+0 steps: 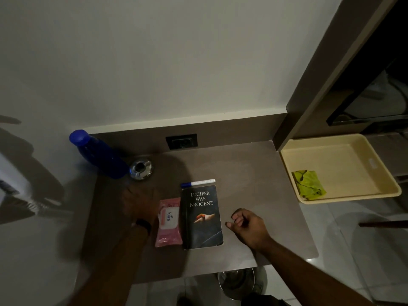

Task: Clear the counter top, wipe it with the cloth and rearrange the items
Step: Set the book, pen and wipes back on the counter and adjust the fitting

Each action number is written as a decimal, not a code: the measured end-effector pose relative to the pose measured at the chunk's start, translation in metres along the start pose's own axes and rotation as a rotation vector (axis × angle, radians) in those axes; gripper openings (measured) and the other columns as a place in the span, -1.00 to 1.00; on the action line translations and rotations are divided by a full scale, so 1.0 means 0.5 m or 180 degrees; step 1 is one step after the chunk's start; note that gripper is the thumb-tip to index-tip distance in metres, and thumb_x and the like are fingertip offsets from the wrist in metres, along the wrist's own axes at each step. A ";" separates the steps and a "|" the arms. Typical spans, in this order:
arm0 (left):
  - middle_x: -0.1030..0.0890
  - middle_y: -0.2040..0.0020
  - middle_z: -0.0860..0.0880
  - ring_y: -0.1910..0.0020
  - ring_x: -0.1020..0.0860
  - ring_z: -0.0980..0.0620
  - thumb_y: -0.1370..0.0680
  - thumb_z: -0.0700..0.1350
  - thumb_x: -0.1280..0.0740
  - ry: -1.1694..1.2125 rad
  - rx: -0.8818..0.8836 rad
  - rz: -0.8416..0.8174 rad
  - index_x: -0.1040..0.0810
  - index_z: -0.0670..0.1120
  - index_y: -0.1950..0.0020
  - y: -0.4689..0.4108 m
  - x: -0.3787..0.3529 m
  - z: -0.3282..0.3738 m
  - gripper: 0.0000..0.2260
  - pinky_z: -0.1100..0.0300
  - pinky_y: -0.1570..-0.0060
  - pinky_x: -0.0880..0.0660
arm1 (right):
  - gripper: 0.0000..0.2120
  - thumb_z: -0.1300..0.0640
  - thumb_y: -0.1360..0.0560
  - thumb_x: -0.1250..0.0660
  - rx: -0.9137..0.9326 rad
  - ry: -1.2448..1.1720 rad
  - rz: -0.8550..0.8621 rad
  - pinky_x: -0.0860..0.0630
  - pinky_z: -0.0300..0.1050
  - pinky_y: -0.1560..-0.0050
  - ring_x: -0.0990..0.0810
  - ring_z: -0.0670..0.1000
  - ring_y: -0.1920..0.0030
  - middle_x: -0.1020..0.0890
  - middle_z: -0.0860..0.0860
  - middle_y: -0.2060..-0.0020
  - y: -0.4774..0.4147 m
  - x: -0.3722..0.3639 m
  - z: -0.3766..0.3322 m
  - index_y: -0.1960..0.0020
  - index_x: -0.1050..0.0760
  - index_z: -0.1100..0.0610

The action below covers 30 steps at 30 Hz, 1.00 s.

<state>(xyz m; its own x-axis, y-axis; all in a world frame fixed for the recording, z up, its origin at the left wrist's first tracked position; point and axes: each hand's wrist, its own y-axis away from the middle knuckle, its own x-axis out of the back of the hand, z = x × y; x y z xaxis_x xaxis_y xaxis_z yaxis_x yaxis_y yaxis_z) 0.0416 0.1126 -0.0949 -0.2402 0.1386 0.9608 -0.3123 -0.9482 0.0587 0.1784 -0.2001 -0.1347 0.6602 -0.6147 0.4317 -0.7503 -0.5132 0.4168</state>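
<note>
blue bottle (100, 154), pink wipes pack (168, 222), black book (201, 217) with white lettering, green cloth (308, 184), cream tray (337, 164), brown counter (254, 184).

A dim corner of a home or hotel room. A brown counter (254, 177) with a wall socket (181, 141) at its back edge carries a paperback (202, 217), wipes (169, 221) and an ashtray (141, 168).

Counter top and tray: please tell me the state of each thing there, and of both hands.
Blue bottle: capped, upright.
Ashtray: upright beside the bottle.
Marker: capped, lying flat.
Book: closed, flat.
Wipes pack: flap shut, flat.
Green cloth: crumpled in the tray.
Left hand: open, blurred, empty.
Right hand: loosely curled, empty.
</note>
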 end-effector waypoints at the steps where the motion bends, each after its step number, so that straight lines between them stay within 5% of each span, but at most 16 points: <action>1: -0.41 -0.37 -0.32 -0.32 -0.45 -0.31 -0.57 0.10 -0.35 0.0065 -0.0102 -0.0061 -0.32 -0.23 -0.50 -0.043 0.006 0.009 -0.38 -0.18 -0.29 -0.42 | -0.78 0.19 -0.42 -0.61 0.0006 0.0000 0.0011 -0.66 0.00 -0.02 -0.54 -0.05 0.22 -0.65 0.24 0.15 -0.002 0.000 0.001 0.02 -0.62 0.17; 4: -0.34 -0.37 -0.33 -0.29 -0.42 -0.36 -0.58 -0.03 -0.36 0.0016 -0.0394 -0.0380 -0.34 -0.22 -0.47 -0.151 0.014 0.037 -0.48 -0.17 -0.25 -0.46 | -0.77 0.15 -0.41 -0.63 0.0020 0.0060 0.0018 -0.65 -0.09 0.02 -0.55 -0.07 0.22 -0.66 0.19 0.17 -0.008 0.001 0.008 0.03 -0.63 0.14; 10: -0.17 -0.53 -0.23 -0.41 -0.35 -0.32 -0.59 0.02 -0.38 -0.0426 -0.0375 -0.0997 -0.39 -0.15 -0.50 -0.219 0.000 0.057 -0.47 -0.19 -0.39 -0.41 | -0.77 0.10 -0.40 -0.64 0.0010 0.0048 -0.0122 -0.64 -0.20 0.07 -0.55 -0.10 0.25 -0.62 -0.02 0.26 -0.019 -0.001 0.017 0.05 -0.62 0.07; 14: -0.33 -0.50 -0.25 -0.44 -0.37 -0.28 -0.59 -0.05 -0.40 -0.0503 -0.0676 -0.0926 -0.38 -0.18 -0.52 -0.215 -0.014 0.053 -0.46 -0.13 -0.43 -0.37 | -0.75 0.14 -0.39 -0.64 -0.0063 0.0011 -0.0108 -0.64 -0.20 0.05 -0.55 -0.09 0.24 -0.64 0.13 0.21 -0.014 -0.005 0.011 0.03 -0.62 0.13; 19: -0.41 -0.50 -0.23 -0.49 -0.37 -0.25 -0.63 -0.16 -0.29 -0.0386 -0.0891 -0.0935 -0.38 -0.20 -0.52 -0.225 -0.034 0.046 -0.55 -0.09 -0.53 -0.29 | -0.72 0.22 -0.38 -0.65 -0.0126 -0.0203 -0.0046 -0.55 -0.37 0.14 -0.49 -0.08 0.28 -0.55 0.02 0.29 -0.017 -0.003 0.004 0.02 -0.62 0.27; 25: -0.59 -0.25 -0.28 -0.29 -0.52 -0.27 -0.55 -0.29 -0.37 0.0253 -0.1716 -0.0409 -0.59 -0.29 -0.23 -0.140 -0.045 0.184 -0.74 -0.11 -0.43 -0.38 | -0.74 0.23 -0.42 -0.62 -0.0156 -0.0274 -0.0117 -0.54 -0.25 0.09 -0.46 -0.04 0.25 -0.52 0.03 0.28 -0.015 0.010 0.010 0.00 -0.63 0.32; 28: -0.58 -0.29 -0.20 -0.31 -0.51 -0.22 -0.53 -0.19 -0.39 0.0249 -0.2425 -0.0531 -0.60 -0.18 -0.26 -0.058 -0.062 0.310 -0.70 -0.06 -0.40 -0.40 | -0.81 0.31 -0.48 -0.54 -0.0245 -0.0343 0.0068 -0.49 -0.31 0.07 -0.46 -0.04 0.26 -0.55 0.14 0.29 -0.036 0.027 -0.002 0.07 -0.60 0.44; 30: -0.53 -0.37 -0.15 -0.38 -0.46 -0.18 -0.53 -0.14 -0.37 0.0136 -0.2734 -0.0720 -0.57 -0.12 -0.31 -0.005 -0.088 0.396 -0.65 -0.01 -0.43 -0.36 | -0.87 0.53 -0.50 -0.38 -0.0114 -0.0651 0.0426 -0.52 -0.31 0.00 -0.53 -0.11 0.31 -0.59 0.44 0.20 -0.074 0.054 -0.025 0.11 -0.48 0.64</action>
<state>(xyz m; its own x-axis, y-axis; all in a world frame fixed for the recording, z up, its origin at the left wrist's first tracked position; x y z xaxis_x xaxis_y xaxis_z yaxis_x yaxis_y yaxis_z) 0.2350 0.0525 -0.0837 -0.1180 0.3233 0.9389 -0.9340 -0.3574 0.0057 0.2244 -0.1904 -0.1286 0.5315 -0.7861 0.3155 -0.8265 -0.3997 0.3963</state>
